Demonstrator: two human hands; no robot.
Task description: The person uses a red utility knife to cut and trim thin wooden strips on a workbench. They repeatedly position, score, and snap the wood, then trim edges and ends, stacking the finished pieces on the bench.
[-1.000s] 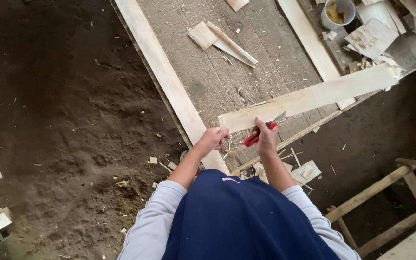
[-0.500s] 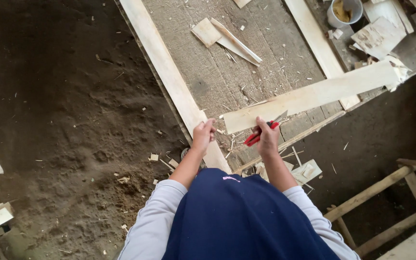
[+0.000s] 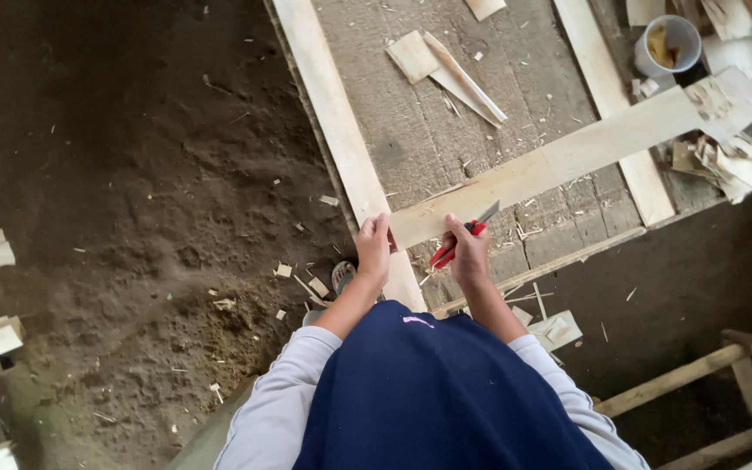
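**Plank held at its near end, red-handled knife laid against it**

Bare earth floor, dark and strewn with chips, fills the left half of the view. A grey wooden platform takes up the upper right, edged on its left by a long pale board and crossed further right by a second upright board. Across the platform a long pale plank is laid at a slant, its far end raised toward the upper right and its near end brought to the person's hands. That near end is gripped by the left hand, fingers closed around the plank's corner. Just to the right, the right hand is closed around a red-handled knife, whose grey blade points up and right and lies against the plank's lower edge. Two thin offcuts lie together at the platform's upper middle. A white cup stands near the top right, beside a heap of torn scraps. Small shavings are scattered below the hands.
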